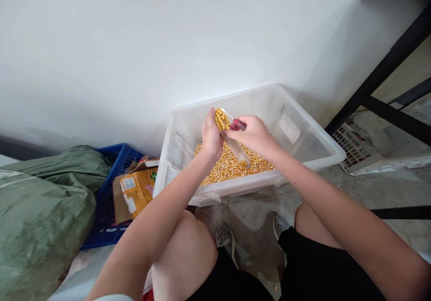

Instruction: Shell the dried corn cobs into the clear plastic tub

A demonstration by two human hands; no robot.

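Note:
My left hand [212, 135] is closed around an ear of corn [221, 119], whose yellow kernels show at its upper end. In my right hand [252, 132] is a screwdriver [239, 124] with a dark red handle. Its thin metal shaft points up and left, against the kernels or just beside them. Below my hands a pale, stripped cob length [237, 150] slants down to the right; I cannot tell if it belongs to the same ear. Both hands are over a translucent plastic bin [306, 161], where loose corn kernels [229, 168] cover the bottom.
Left of the bin stand a torn cardboard box [139, 191] and a blue crate [104, 236], partly under a green sack [43, 220]. A black metal frame [380, 72] and a white basket [357, 150] are on the right. A white wall [134, 45] rises behind.

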